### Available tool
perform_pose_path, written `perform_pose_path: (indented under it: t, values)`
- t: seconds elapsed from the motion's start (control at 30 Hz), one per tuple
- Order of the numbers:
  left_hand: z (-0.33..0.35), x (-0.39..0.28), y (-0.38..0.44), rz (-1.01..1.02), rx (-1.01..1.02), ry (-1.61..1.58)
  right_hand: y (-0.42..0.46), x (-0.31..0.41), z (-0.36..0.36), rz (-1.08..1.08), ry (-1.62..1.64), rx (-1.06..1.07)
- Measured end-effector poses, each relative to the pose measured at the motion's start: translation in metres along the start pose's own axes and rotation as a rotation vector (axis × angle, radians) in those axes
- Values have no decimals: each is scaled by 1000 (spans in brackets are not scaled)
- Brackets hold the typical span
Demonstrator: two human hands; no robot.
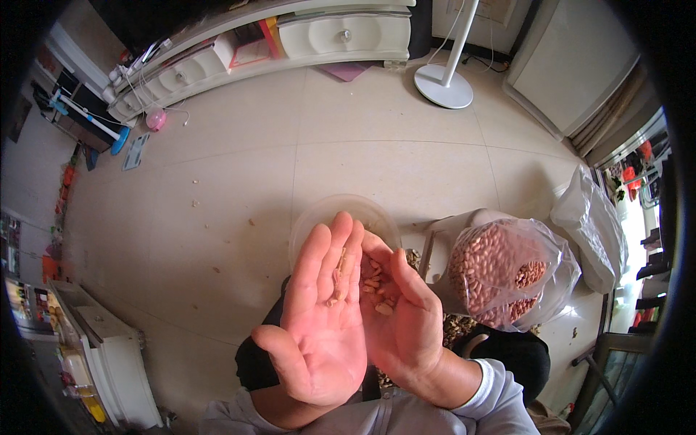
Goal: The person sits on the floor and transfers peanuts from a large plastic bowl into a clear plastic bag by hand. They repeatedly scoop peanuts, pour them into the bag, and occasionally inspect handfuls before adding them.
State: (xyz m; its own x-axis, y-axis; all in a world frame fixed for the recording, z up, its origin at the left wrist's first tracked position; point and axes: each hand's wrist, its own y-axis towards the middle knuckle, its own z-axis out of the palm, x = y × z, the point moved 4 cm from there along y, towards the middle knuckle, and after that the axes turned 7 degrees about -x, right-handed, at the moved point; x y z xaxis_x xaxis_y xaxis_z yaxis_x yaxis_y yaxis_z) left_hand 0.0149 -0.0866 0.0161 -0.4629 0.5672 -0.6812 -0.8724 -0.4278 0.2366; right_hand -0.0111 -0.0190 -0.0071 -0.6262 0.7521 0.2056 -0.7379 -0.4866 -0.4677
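My left hand [326,326] is turned palm up, fingers straight and thumb spread. Thin peanut shell fragments [338,280] lie along its fingers. Against its edge, my right hand [405,310] is cupped around several small tan pieces [372,280], which look like bits of peanut or shell. Both hands are held over a translucent round basin [315,209], whose near part they hide. To the right stands a clear plastic bag [489,272] full of shelled pink-skinned peanuts. Darker peanut shells [459,329] show below my right wrist, partly covered by it.
Scattered shell bits [216,269] lie on the tiled floor [228,190]. A crumpled plastic bag [590,228] stands beyond the peanuts. Further off are a white drawer cabinet [348,35], a round white stand base [443,87] and a pink ball-like object [155,119]. Another white cabinet [119,364] is at left.
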Motion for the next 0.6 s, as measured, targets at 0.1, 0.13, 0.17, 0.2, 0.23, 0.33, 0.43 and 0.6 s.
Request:
perform_pose_path:
  t: [0.1, 0.13, 0.17, 0.2, 0.23, 0.33, 0.43, 0.6]
  values:
    - [0, 0, 0, 9, -26, 15, 1, 0, -1, -9, -20, -7]
    - [1, 0, 0, 10, -28, 8, 1, -1, -1, -9, -26, 4]
    - [1, 0, 0, 11, -30, 2, 2, -1, -1, -9, -33, 16]
    - [1, -1, 0, 11, -33, -7, 3, -2, 0, -10, -40, 25]
    - [0, 0, 0, 5, -32, 19, 3, -1, 1, -34, -75, 37]
    - [-2, 0, 1, -15, -42, 44, 0, 2, 6, -100, -180, 81]
    - [-1, 0, 1, -22, -58, -9, -4, 3, 13, -160, -281, 121]
    - [0, 1, 3, 0, -26, 9, -9, 4, 22, -237, -410, 44]
